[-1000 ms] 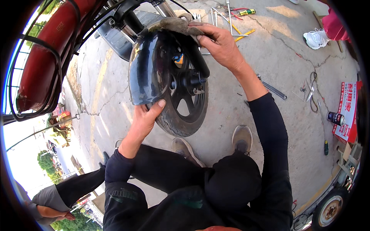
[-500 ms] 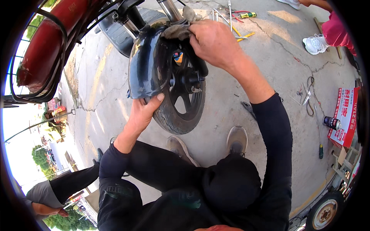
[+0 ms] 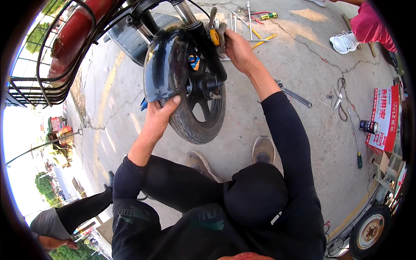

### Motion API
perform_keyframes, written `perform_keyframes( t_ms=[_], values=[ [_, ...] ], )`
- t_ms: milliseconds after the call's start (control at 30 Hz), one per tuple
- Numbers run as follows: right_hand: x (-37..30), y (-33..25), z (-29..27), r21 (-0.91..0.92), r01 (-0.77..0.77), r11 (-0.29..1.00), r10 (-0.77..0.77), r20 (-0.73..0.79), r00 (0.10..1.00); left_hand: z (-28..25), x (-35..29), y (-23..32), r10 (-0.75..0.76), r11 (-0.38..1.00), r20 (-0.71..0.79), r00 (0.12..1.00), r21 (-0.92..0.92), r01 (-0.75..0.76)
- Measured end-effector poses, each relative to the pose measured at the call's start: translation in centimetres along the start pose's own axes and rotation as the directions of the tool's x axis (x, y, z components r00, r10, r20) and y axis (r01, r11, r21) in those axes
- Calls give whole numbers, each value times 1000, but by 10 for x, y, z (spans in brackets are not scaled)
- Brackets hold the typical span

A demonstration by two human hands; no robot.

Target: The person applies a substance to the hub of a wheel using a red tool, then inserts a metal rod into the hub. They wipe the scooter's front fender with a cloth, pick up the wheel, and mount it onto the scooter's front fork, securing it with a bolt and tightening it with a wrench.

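A glossy black front fender (image 3: 162, 65) covers the top of a wheel with a black tire (image 3: 199, 132) and black spokes. My left hand (image 3: 158, 117) grips the fender's lower edge, thumb on the outer side and fingers hidden behind it. My right hand (image 3: 239, 50) is closed on a grey rag (image 3: 221, 38) at the outer side of the right fork leg (image 3: 204, 41). Against the rag, on that leg, shows an orange-yellow reflector (image 3: 214, 37). A blue and orange sticker (image 3: 194, 63) is seen through the gap beside the fender.
Several tools, including a green-handled screwdriver (image 3: 269, 15), lie on the concrete beyond my right hand. An adjustable wrench (image 3: 297, 95) lies beside my right forearm. At right are a spray can (image 3: 368, 127) and a red-white box (image 3: 383, 115). Other people are at upper right and lower left.
My right hand has moved with the rag from the fender's top to the fork leg's outer side, uncovering the orange-yellow reflector. My left hand keeps its hold on the fender.
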State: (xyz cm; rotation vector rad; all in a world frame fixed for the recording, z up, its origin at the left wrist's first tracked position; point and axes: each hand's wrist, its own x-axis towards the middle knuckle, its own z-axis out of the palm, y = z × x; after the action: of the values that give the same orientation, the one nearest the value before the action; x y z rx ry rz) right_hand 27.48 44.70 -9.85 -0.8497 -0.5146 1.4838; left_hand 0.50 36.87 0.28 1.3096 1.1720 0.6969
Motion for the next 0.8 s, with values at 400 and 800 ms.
perform_keyframes(
  t_ms=[400,800],
  values=[
    [-65,58,34,-852,506,136,-619,326,715,-6,-1,-6,-57,998,16,998,7,56],
    [-76,50,24,-810,585,32,-622,442,646,-4,0,-5,-33,999,17,999,19,33]
  ],
)
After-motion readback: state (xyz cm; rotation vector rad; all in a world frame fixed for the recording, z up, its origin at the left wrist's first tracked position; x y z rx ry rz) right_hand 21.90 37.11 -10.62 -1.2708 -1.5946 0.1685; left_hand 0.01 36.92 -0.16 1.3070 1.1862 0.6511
